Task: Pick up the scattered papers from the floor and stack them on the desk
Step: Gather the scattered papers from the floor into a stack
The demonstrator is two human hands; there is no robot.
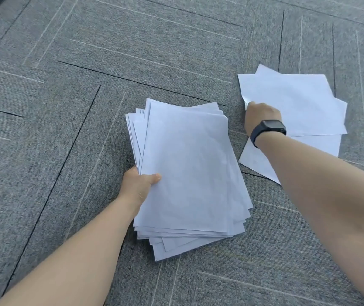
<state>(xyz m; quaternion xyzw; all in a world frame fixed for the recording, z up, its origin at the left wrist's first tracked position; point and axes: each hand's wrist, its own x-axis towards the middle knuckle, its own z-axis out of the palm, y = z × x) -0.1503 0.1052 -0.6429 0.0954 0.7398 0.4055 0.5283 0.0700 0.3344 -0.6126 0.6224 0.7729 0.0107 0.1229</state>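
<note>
- Head view looks straight down at grey carpet floor with thin dark and pale lines crossing it.
- Nearest, 2 bare forearms reach up from the bottom edge, 1 on each side.
- Left hand makes a closed grip on the left edge of a thick, uneven stack of white papers: thumb on top of the top sheet, fingers hidden beneath.
- That stack sits in the middle of the view, its sheets fanned out of line at the near and far ends; whether its underside rests on the carpet cannot be told.
- Further off to the right, the right hand, with a dark smartwatch on its wrist, is curled shut on the left edge of loose papers.
- These few white sheets lie overlapped at different angles on the carpet, apart from the stack.
</note>
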